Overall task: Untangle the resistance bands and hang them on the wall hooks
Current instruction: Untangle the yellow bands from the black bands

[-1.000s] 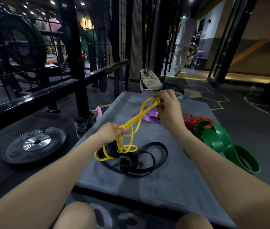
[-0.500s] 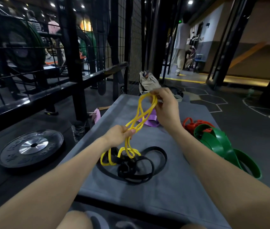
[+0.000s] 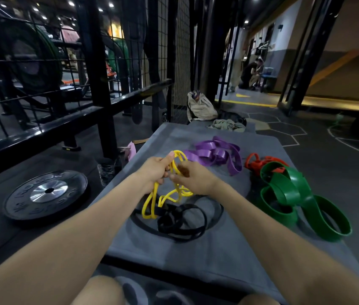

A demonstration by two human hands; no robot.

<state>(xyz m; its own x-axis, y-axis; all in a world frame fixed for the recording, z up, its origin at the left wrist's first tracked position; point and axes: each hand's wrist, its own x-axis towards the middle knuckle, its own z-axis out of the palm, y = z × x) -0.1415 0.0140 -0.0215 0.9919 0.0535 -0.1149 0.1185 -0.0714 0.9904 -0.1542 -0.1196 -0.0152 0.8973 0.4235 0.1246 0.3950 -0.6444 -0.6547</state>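
Moved: right hand (image 3: pixel 192 177) dropped to left hand (image 3: pixel 155 169) at frame centre
Hands: both pinching yellow band (image 3: pixel 169 195)
Below: black band (image 3: pixel 180 219)

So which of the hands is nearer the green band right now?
Right. The right hand pinches the yellow band at the mat's middle, on the side toward the green band. The left hand grips the yellow band too, one hand farther away.

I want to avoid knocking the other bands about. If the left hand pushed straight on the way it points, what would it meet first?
Probably the purple band. The left hand grips the yellow band and points forward and slightly right, toward that pile lying on the mat. Depth is unclear, so it might pass above it.
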